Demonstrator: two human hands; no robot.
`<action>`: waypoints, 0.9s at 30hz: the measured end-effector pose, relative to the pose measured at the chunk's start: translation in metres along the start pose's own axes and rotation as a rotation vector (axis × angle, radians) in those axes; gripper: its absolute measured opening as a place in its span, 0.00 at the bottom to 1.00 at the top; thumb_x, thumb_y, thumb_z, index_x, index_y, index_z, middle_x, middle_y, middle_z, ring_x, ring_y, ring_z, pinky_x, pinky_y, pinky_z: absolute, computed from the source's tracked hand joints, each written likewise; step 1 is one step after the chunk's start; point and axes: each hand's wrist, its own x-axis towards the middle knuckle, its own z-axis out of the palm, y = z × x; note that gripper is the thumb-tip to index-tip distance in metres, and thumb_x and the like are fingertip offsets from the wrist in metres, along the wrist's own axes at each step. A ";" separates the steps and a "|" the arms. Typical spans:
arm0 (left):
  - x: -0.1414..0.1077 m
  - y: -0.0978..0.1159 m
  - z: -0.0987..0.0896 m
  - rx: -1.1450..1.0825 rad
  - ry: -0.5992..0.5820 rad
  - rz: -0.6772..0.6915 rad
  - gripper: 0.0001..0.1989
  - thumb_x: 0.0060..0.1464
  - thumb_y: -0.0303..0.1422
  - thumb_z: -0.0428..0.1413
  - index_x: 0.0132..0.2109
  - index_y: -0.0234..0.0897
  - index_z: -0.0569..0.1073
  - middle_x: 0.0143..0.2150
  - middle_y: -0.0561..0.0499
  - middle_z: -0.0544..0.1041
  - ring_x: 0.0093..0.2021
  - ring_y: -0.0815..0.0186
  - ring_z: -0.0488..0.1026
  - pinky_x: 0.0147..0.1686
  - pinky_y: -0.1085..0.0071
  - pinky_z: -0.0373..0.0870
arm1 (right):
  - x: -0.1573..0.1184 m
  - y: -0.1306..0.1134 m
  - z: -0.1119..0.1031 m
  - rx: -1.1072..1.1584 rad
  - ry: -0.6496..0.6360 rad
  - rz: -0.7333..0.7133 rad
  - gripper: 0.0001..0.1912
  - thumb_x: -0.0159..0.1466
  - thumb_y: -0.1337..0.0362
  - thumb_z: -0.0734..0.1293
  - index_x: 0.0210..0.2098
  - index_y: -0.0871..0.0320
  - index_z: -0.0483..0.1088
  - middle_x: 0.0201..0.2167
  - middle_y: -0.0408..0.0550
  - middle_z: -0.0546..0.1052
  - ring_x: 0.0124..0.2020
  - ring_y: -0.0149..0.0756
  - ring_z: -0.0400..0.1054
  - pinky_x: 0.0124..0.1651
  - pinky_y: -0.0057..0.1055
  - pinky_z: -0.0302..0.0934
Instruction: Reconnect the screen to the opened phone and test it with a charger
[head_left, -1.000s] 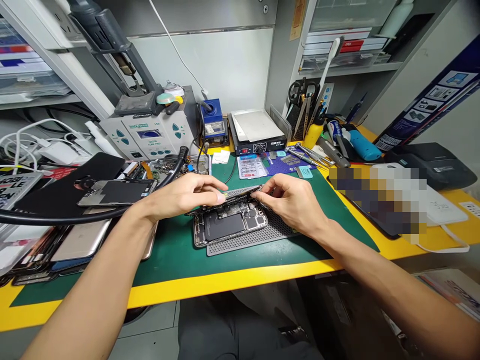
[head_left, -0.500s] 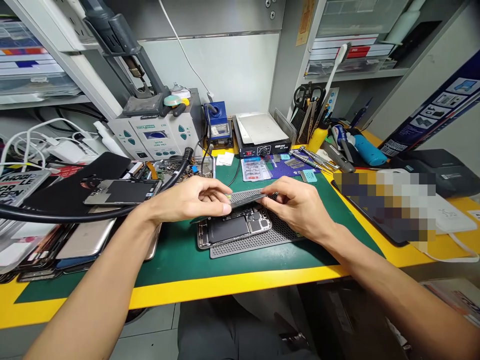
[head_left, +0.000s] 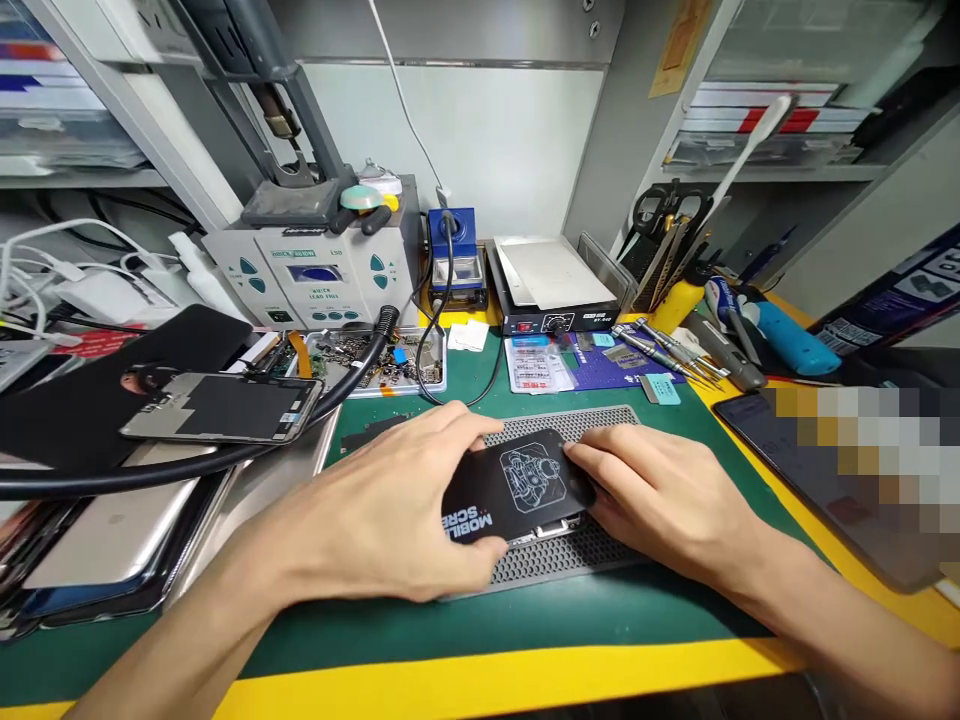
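A black phone screen, printed with white lettering and a line drawing, lies over the phone body. A slim strip of the body's inner parts shows below the screen's near edge. My left hand is closed around the left end, thumb at the near edge and fingers at the far edge. At the right end, my right hand pinches the screen's corner and edge, with its thumb mostly hidden. Beneath them is a grey perforated mat.
A hot-air station stands at back left, its black hose crossing the left side. Behind the hands are a heating plate and tweezers. Stacked phones lie left; a dark phone lies right.
The screen was held tilted above the open phone body; now it is lowered over it, printed face up. Both hands have come down around the phone, and the view has moved closer.
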 end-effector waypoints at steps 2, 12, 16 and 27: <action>-0.001 0.000 0.004 0.024 0.007 0.022 0.31 0.48 0.45 0.63 0.59 0.54 0.66 0.55 0.54 0.74 0.54 0.58 0.73 0.53 0.64 0.72 | 0.000 0.001 -0.002 0.017 -0.003 -0.026 0.12 0.67 0.74 0.60 0.47 0.59 0.70 0.32 0.51 0.77 0.30 0.38 0.69 0.33 0.33 0.66; -0.013 -0.009 0.022 0.217 0.107 0.093 0.45 0.47 0.45 0.63 0.70 0.47 0.56 0.71 0.48 0.63 0.70 0.49 0.60 0.70 0.55 0.58 | 0.001 0.009 -0.008 0.108 -0.040 -0.118 0.16 0.72 0.68 0.56 0.46 0.54 0.75 0.37 0.54 0.80 0.32 0.38 0.70 0.36 0.34 0.65; -0.015 -0.008 0.021 0.218 0.121 0.116 0.44 0.46 0.43 0.63 0.69 0.47 0.57 0.68 0.47 0.67 0.68 0.49 0.63 0.67 0.55 0.65 | -0.003 0.009 -0.007 0.108 -0.041 -0.129 0.15 0.71 0.67 0.58 0.47 0.57 0.76 0.39 0.57 0.80 0.35 0.39 0.70 0.37 0.35 0.64; -0.018 -0.001 -0.007 0.117 0.115 0.017 0.35 0.44 0.39 0.65 0.61 0.54 0.68 0.58 0.53 0.75 0.56 0.54 0.75 0.54 0.56 0.79 | -0.006 0.007 -0.008 0.128 -0.088 -0.108 0.13 0.71 0.72 0.58 0.49 0.67 0.72 0.33 0.55 0.77 0.33 0.39 0.68 0.35 0.34 0.60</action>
